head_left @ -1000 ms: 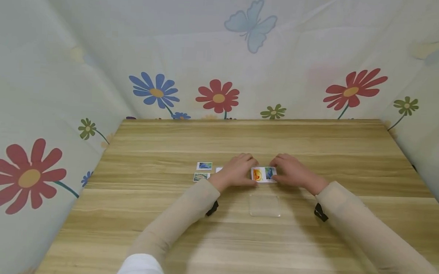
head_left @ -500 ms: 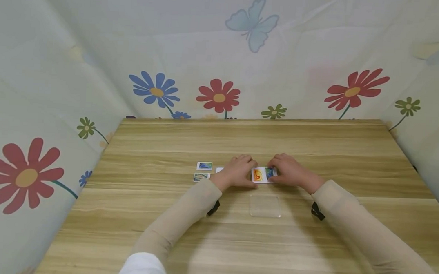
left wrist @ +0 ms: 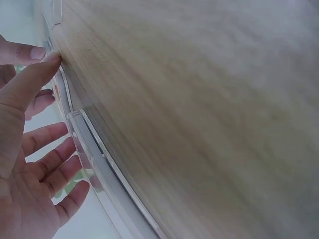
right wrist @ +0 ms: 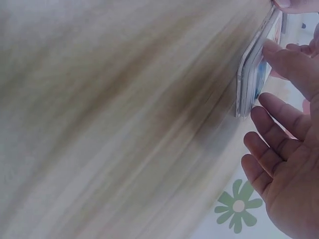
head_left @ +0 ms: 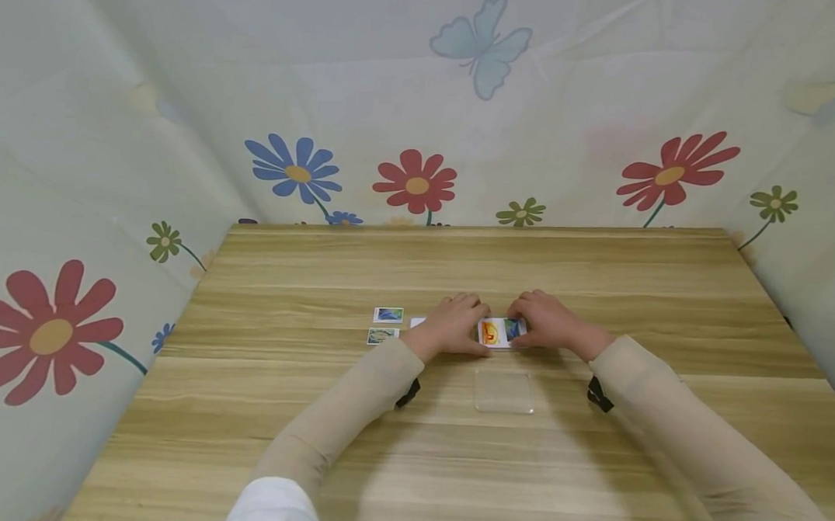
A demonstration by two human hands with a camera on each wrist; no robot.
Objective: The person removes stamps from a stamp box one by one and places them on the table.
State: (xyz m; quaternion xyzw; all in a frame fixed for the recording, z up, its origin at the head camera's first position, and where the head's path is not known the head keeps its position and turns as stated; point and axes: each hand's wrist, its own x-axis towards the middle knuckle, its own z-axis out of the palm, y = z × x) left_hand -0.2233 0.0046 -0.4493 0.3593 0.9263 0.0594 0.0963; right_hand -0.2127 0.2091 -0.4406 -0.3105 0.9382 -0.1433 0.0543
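Observation:
In the head view, picture cards lie side by side in a shallow clear case: an orange picture card point(head_left: 490, 334) on the left, a blue-green picture card point(head_left: 512, 329) on the right. My left hand point(head_left: 449, 326) grips the case's left end, thumb at the near edge and index finger at the far side. From the right, my right hand point(head_left: 549, 322) pinches the blue-green card between thumb and fingers, partly covering it. The right wrist view shows that thumb point(right wrist: 286, 62) on the card. Under my left hand sits another clear case point(left wrist: 107, 174) with white inside, mostly hidden from above.
Two small picture cards, a blue card point(head_left: 389, 315) and a green card point(head_left: 383, 337), lie left of my left hand. A clear flat lid or tray point(head_left: 504, 392) rests nearer to me on the wooden table point(head_left: 589, 486). Flower-printed cloth point(head_left: 569, 143) surrounds the table.
My right hand has shifted slightly left over the blue-green card, covering a bit more of it. The left hand stays nearly still.

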